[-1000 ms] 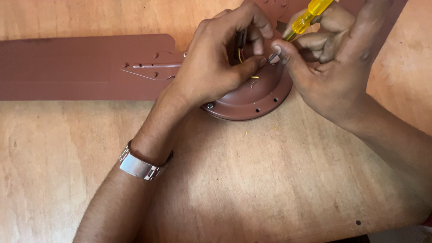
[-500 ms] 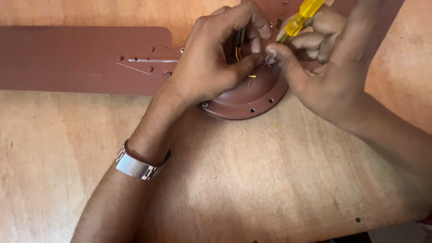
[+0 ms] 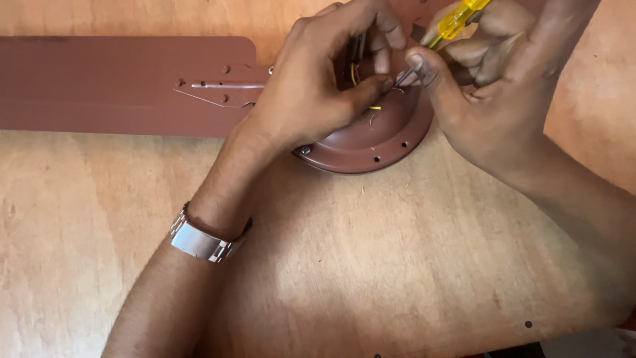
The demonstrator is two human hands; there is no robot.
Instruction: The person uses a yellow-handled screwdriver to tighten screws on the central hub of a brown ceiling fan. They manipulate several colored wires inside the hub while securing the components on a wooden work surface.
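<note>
On the wooden desk (image 3: 397, 265), brown fan motor housing (image 3: 377, 136) beside its blade (image 3: 99, 83); left hand (image 3: 311, 93) pinching thin wires (image 3: 361, 83) at the hub, right hand (image 3: 490, 86) gripping a yellow screwdriver (image 3: 457, 18).

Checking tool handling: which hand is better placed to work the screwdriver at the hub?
Right hand: it already grips the screwdriver, tip at the hub. Left hand pinches the wires there.

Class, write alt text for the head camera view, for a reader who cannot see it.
Two hands work at the hub of a brown ceiling fan on a wooden table: the right hand holds a yellow screwdriver, the left hand pinches thin wires. One blade extends left.
</note>
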